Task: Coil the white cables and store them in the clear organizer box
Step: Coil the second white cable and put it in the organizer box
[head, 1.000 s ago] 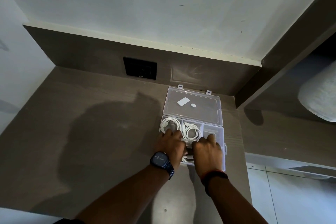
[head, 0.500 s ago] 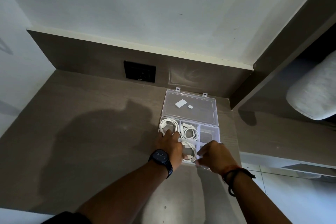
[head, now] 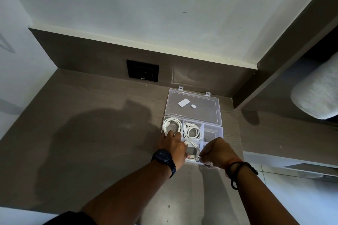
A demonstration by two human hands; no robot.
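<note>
Clear organizer box [head: 213, 130] sits open on the counter, lid [head: 199, 113] flopped flat toward the wall. Three coiled white cables inside: far-left compartment [head: 172, 125], far-middle one [head: 192, 131], and near-middle one [head: 193, 151].

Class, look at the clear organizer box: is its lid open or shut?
Open. The lid lies flat behind the organizer box, exposing coiled white cables.

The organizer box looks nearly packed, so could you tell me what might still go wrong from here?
The near coiled cable has a plug end lying over its loops; it may spring up and catch the lid on closing. The organizer box sits near the counter's right edge, so a push from the right hand could slide it off. The left hand rests over the far-left coil and might drag it out when lifted.
</note>
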